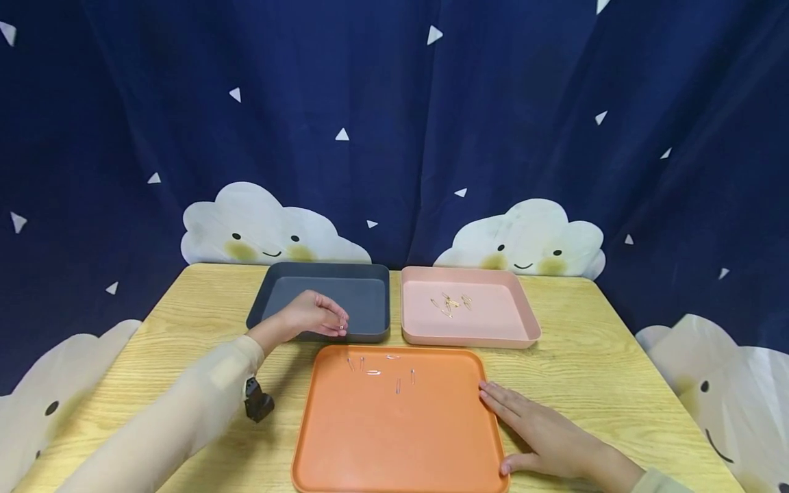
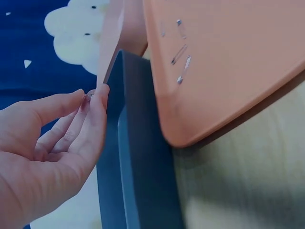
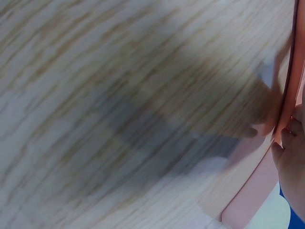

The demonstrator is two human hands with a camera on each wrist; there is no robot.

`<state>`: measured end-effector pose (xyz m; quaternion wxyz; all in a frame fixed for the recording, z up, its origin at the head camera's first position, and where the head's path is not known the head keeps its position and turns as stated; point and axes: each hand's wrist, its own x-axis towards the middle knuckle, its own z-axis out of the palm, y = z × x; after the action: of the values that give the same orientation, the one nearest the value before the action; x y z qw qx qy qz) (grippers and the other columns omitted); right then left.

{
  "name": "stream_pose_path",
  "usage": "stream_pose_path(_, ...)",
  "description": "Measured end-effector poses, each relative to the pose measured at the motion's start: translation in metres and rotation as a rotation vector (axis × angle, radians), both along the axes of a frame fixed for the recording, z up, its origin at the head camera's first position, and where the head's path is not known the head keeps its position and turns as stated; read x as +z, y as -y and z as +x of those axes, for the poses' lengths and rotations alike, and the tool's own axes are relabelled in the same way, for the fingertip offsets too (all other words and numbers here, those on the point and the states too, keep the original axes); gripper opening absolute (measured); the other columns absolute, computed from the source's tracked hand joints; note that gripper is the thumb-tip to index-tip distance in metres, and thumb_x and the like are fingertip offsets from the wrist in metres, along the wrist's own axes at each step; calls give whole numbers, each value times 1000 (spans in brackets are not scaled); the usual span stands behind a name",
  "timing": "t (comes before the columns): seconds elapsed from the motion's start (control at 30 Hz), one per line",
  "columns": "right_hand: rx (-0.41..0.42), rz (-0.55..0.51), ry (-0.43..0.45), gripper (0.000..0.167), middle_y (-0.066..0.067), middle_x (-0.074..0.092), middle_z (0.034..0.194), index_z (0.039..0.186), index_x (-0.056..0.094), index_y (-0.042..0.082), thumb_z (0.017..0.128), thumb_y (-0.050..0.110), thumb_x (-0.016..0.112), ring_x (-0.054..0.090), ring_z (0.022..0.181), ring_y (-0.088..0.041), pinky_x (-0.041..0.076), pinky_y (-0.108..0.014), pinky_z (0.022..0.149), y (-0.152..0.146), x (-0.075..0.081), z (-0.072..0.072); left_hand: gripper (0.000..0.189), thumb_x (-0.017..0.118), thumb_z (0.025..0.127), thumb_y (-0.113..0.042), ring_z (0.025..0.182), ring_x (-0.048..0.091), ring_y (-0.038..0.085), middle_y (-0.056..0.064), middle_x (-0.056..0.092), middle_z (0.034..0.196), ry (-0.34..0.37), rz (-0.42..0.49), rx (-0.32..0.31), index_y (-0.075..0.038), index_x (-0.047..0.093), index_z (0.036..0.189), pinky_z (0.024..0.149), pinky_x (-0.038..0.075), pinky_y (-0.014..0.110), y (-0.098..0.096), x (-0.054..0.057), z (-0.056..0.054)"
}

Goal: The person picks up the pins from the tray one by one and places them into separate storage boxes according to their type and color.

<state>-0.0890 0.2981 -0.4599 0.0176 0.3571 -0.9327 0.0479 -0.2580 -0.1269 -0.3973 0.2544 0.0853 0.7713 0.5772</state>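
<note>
Between thumb and fingertips my left hand [image 1: 314,315] pinches a small silvery safety pin [image 2: 88,97], mostly covered by the fingers. That hand is over the dark grey tray [image 1: 370,298], near its front wall. Several silver safety pins [image 1: 398,386] lie spread across the far part of the orange tray [image 1: 401,438]; some also show in the left wrist view. My right hand [image 1: 542,428] rests at the orange tray's right edge, fingers extended and fingertips on the rim. Only part of the right hand [image 3: 291,160] shows in the right wrist view.
A pink tray [image 1: 493,322] stands at the back right, beside the grey one, with several gold safety pins [image 1: 448,302] in it. All three trays are on a light wooden table [image 1: 585,342]. Behind the table hangs a dark blue curtain [image 1: 394,103] with clouds.
</note>
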Motion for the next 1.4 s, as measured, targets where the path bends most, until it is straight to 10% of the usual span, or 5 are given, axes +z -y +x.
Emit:
stream_pose_path(0.13, 5, -11, 1, 93, -1, 31, 159, 153, 25, 16, 81, 66, 57, 39, 141, -21, 15, -7, 115, 0, 0, -1, 32, 60, 88, 2, 77, 73, 13, 18, 73, 96, -2, -52, 20, 18, 58, 116, 88, 57, 40, 1, 8, -13)
stream_pose_path(0.33, -10, 20, 4, 94, 0, 30, 159, 154, 24, 17, 81, 67, 56, 39, 142, -20, 47, -37, 104, 1, 2, 1, 32, 58, 91, 1, 76, 72, 11, 14, 74, 93, 27, -108, 69, 17, 56, 119, 89, 57, 35, 5, 12, -38)
stream_pose_path(0.9, 13, 15, -20, 96, -3, 32, 158, 153, 26, 15, 79, 67, 57, 41, 140, -22, 48, -38, 102, 3, 3, 0, 29, 51, 94, 4, 69, 68, 9, 1, 68, 71, 191, -239, -43, 16, 53, 120, 77, 57, 21, 0, 21, -88)
stream_pose_path(1.23, 13, 16, -21, 97, -4, 32, 158, 153, 25, 14, 79, 69, 56, 42, 140, -22, 50, -41, 101, 3, 0, 0, 20, 65, 84, 5, 70, 71, 20, 15, 72, 80, 239, -291, 68, 14, 64, 103, 77, 61, 32, -1, -19, -119)
stream_pose_path(1.4, 22, 5, -37, 97, -4, 33, 158, 153, 26, 14, 79, 68, 57, 42, 140, -23, 42, -28, 109, 1, 0, 0, 25, 60, 85, 3, 80, 74, 28, 25, 72, 96, 136, -279, 155, 16, 63, 106, 78, 61, 37, -4, -15, -111)
